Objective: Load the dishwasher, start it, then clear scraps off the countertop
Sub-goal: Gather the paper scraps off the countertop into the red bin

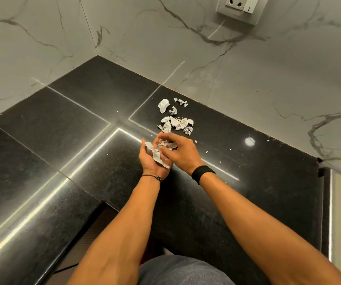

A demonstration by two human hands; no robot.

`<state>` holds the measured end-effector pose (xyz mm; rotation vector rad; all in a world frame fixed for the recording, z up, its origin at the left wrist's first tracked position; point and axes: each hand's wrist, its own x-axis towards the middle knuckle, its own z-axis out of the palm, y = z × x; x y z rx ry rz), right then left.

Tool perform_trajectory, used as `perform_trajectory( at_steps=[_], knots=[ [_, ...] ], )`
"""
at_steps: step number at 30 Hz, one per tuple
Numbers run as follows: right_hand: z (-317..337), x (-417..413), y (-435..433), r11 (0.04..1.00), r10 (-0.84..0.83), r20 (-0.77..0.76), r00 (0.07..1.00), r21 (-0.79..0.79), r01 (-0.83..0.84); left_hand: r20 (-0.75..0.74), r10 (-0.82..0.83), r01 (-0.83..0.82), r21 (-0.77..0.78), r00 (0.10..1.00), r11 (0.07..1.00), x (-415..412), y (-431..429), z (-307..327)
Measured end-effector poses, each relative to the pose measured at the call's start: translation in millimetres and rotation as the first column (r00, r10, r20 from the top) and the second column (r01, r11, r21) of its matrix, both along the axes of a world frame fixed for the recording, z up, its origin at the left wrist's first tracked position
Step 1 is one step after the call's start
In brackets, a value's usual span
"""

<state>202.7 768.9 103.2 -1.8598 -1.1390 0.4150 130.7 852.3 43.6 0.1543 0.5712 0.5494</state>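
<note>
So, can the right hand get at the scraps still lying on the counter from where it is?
Probably yes: the paper scraps lie just beyond the right hand on the open countertop, with nothing between, though its fingers already pinch a crumpled piece.

Both your forearms reach far ahead and meet mid-scene. Your left hand [152, 161] lies palm-up, cupped around paper scraps [157, 156]; your right hand [178, 152] sits palm-down beside it, fingers [166, 140] curled pinching another scrap.

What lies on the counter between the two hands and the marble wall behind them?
In the head view, a cluster of crumpled paper scraps lies on the black countertop beyond the left hand and right hand; small crumbs are scattered around it.
</note>
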Motion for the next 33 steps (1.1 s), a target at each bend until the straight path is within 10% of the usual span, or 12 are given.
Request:
perform_trajectory(
  at_steps=[17,27,33],
  knots=[
    [-28.0,31.7,25.4,0.981,-0.190,-0.156,0.969,-0.068,0.181,-0.057,0.151,-0.155,-0.087,0.987,0.984,-27.0,28.6,-1.2],
    [-52.6,52.4,64.1,0.875,0.334,0.252,0.908,-0.442,-0.198,-0.069,0.158,-0.162,-0.048,0.985,0.986,-18.0,54.6,-14.1],
    [-63.3,51.1,46.5,0.884,0.360,0.428,0.829,-0.442,-0.156,-0.068,0.151,-0.154,-0.048,0.986,0.987,-14.3,52.9,-16.3]
  ],
)
